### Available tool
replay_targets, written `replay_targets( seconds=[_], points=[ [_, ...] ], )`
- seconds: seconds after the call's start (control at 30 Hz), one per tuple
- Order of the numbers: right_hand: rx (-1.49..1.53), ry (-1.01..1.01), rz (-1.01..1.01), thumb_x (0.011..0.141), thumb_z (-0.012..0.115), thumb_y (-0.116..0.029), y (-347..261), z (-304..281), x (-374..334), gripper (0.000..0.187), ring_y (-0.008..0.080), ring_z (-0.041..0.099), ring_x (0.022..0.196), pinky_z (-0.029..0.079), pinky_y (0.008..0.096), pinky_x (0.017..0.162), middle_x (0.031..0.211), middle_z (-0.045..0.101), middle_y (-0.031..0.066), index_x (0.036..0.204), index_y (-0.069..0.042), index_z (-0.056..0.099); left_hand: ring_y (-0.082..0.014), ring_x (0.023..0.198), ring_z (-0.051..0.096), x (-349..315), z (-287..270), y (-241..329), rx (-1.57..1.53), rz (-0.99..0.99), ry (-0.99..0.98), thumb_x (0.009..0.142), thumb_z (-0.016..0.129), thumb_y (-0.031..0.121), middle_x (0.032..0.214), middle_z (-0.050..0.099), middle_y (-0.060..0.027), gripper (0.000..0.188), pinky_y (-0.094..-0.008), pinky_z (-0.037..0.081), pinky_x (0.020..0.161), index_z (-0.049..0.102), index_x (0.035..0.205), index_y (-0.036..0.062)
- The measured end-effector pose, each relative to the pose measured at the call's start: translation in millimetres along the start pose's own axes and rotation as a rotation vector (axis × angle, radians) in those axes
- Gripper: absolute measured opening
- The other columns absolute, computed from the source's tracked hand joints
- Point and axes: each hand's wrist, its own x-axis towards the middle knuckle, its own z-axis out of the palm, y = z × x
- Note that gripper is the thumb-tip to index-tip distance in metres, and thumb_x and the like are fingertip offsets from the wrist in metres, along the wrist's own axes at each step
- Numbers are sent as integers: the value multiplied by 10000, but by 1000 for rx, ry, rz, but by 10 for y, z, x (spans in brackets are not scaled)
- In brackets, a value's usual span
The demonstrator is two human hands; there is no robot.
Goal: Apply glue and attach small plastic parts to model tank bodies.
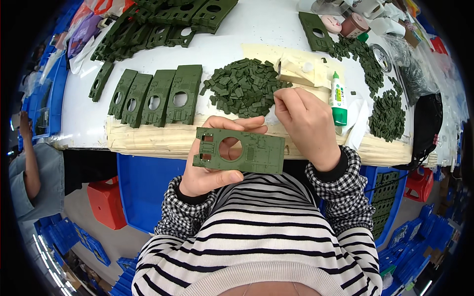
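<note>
A flat green plastic model tank hull part, with one large round hole and small square openings, lies across my left hand. The thumb presses its near edge and the fingers pass behind it. My right hand is closed in a pinch above and to the right of the part, not touching it; whatever the fingertips hold is hidden. Just beyond both hands spreads a heap of small green plastic pieces. Beside my right hand a glue bottle with a green cap stands near a pale block.
Several similar hull parts lie in a row to the left, with a stack behind. More small pieces are heaped at right, near a roll of tape. Below the table sit a blue bin and red stool; another person's arm shows left.
</note>
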Motion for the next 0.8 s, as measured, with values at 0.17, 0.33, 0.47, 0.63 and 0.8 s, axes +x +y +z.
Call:
replay_targets(
  seconds=[0.17,0.33,0.47,0.63,0.8],
  points=[
    [169,20,118,798,652,-50,16,-35,-21,94,237,599,645,499,322,574,733,550,69,877,-51,602,-383,1327,389,15,23,-15,-26,-19,-28,761,782,220,1417,330,-325,628,-519,348,1083,387,1220,52],
    [117,-47,121,800,669,-61,-10,-66,14,116,233,607,661,495,318,576,792,565,69,910,-45,638,-384,1325,391,12,12,-8,-40,-29,-51,766,776,193,1419,326,-321,615,-517,342,1088,385,1221,55],
    [116,-75,86,808,679,-48,-20,-29,36,100,231,609,663,485,324,587,803,580,74,900,-24,648,-361,1323,396,22,-17,-39,-74,2,-109,761,771,106,1419,336,-291,607,-494,391,1066,383,1224,43],
    [130,-5,74,801,653,-50,-4,22,26,95,221,602,669,496,327,570,773,544,63,855,-48,575,-379,1315,405,0,4,-19,-28,-25,-50,756,780,196,1412,341,-314,619,-517,348,1083,387,1213,50],
    [254,95,107,784,660,-5,-25,-8,-7,120,217,596,642,487,313,554,728,562,64,839,-48,562,-376,1296,429,7,30,4,-3,-20,-8,749,779,221,1389,379,-302,628,-512,358,1077,389,1205,35]
  ],
)
